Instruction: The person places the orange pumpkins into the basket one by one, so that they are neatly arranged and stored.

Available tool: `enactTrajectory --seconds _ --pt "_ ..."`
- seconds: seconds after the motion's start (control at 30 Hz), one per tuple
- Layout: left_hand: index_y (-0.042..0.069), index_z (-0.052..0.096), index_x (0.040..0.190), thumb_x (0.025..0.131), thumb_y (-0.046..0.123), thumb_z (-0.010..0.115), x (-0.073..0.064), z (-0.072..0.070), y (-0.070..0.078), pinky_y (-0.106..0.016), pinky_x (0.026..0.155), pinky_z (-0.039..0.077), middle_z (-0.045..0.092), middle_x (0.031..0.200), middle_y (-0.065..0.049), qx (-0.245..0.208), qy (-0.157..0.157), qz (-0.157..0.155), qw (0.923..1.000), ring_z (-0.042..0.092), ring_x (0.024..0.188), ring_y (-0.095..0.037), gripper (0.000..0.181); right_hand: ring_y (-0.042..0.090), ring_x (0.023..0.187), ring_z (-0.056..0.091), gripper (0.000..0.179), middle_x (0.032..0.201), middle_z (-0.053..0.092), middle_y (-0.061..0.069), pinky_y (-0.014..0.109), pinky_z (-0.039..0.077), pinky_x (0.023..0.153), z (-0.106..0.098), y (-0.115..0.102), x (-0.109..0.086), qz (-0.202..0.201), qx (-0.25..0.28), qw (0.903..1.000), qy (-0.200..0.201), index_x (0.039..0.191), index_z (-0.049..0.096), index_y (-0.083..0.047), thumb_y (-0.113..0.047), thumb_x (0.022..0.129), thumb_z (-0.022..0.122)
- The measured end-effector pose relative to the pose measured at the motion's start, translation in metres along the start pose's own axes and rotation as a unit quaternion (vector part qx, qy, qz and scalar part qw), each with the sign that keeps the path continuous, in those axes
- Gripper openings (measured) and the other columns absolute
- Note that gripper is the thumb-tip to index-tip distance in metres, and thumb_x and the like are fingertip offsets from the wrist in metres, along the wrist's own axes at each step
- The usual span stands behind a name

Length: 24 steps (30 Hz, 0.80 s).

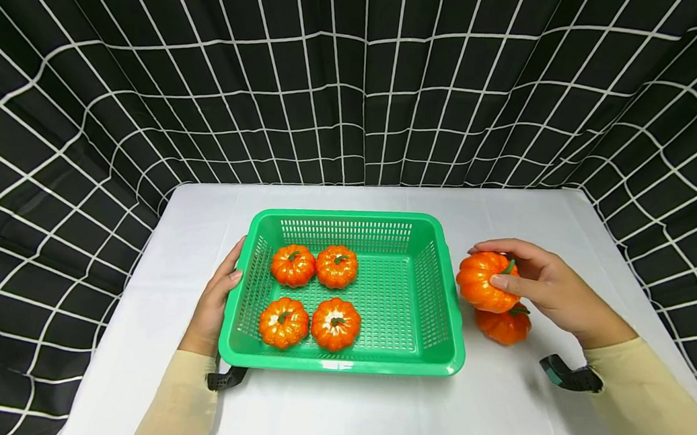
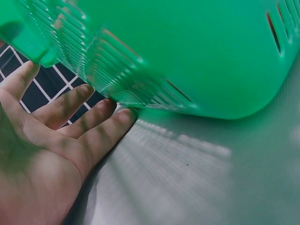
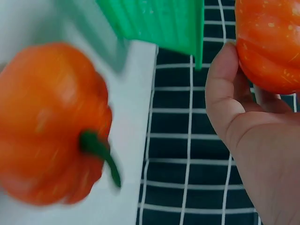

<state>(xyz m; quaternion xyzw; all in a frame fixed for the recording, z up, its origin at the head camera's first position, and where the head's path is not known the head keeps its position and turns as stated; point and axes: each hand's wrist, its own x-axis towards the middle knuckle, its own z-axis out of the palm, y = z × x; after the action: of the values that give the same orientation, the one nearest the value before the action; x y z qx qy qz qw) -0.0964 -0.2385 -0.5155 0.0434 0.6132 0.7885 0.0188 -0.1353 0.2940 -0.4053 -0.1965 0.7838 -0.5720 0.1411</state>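
A green plastic basket [image 1: 374,367] stands on the white table with several small orange pumpkins [image 1: 336,324] in its left and middle part. Against its left side rests my left hand [image 1: 215,306]; in the left wrist view the extended fingers [image 2: 105,129] touch the slotted wall. To the right of the basket, my right hand [image 1: 538,278] grips an orange pumpkin [image 1: 482,281] with a green stem, between thumb and fingers, raised off the table. Another pumpkin [image 1: 503,327] sits on the table just below it, partly hidden in the head view and close up in the right wrist view.
A white cloth covers the table [image 1: 334,419]. Black curtains [image 1: 387,99] with a white grid hang behind and at both sides. The right part of the basket floor [image 1: 388,301] shows bare mesh. A black band [image 1: 571,374] sits at each wrist.
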Motion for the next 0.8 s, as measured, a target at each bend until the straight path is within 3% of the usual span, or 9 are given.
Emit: enactTrajectory --seconds 0.33,0.6,0.8 --pt "0.029 0.032 0.174 0.114 0.016 0.035 -0.001 0.001 0.001 -0.035 0.11 0.051 0.032 0.176 0.002 -0.009 -0.002 0.001 1.0 0.05 0.145 -0.025 0.062 0.035 0.119 0.066 0.043 0.137 0.066 0.018 0.044 0.063 0.09 0.022 -0.012 0.025 -0.013 0.031 0.9981 -0.051 0.148 0.065 -0.011 -0.004 0.106 0.069" --pt "0.03 0.033 0.174 0.114 0.017 0.036 -0.002 0.004 0.005 -0.036 0.11 0.051 0.032 0.175 0.003 -0.004 0.003 -0.002 1.0 0.048 0.146 -0.027 0.062 0.037 0.123 0.063 0.045 0.142 0.063 0.019 0.045 0.063 0.092 0.035 -0.019 0.043 -0.055 0.038 0.9935 -0.092 0.149 0.064 -0.008 0.002 0.105 0.068" --pt "0.031 0.033 0.174 0.114 0.018 0.036 -0.001 0.002 0.002 -0.037 0.109 0.052 0.033 0.175 0.002 -0.006 0.005 -0.004 1.0 0.049 0.146 -0.028 0.062 0.039 0.122 0.064 0.045 0.141 0.062 0.019 0.047 0.063 0.092 0.048 -0.019 0.053 -0.049 0.053 0.9901 -0.121 0.148 0.064 -0.007 0.0 0.104 0.07"
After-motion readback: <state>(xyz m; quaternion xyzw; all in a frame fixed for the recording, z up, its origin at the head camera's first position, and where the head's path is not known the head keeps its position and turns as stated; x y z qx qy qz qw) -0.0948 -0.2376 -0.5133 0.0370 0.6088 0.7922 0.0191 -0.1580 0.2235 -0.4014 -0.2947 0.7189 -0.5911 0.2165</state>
